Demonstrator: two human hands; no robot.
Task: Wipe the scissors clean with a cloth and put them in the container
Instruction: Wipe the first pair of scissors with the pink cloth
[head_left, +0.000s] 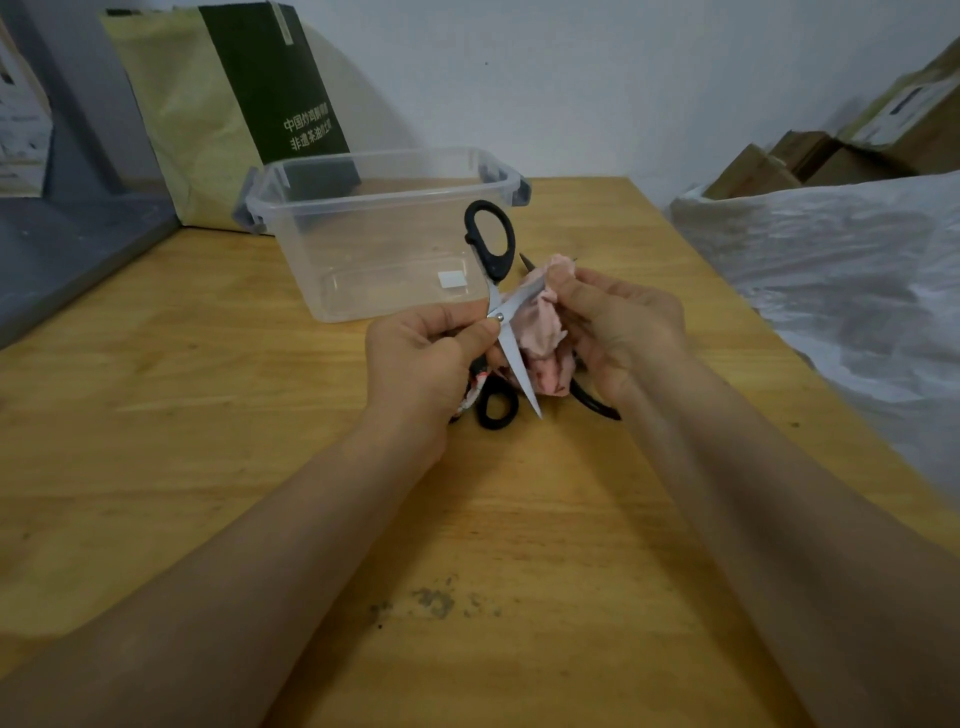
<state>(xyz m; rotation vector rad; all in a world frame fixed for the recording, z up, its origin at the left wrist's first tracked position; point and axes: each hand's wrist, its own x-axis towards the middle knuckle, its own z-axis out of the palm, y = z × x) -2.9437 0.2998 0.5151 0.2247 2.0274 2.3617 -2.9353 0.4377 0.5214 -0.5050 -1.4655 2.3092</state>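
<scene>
Our left hand (426, 358) pinches the opened scissors (511, 343) at the pivot; our right hand (623, 327) grips the pink cloth (545, 338) round one blade.

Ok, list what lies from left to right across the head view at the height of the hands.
Grey ledge → left hand → held scissors, pinched at the pivot → pink cloth → right hand, gripping it → white plastic sheet.

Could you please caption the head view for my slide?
Left hand holds open scissors at the pivot; right hand presses pink cloth to one blade; clear container behind.
</scene>
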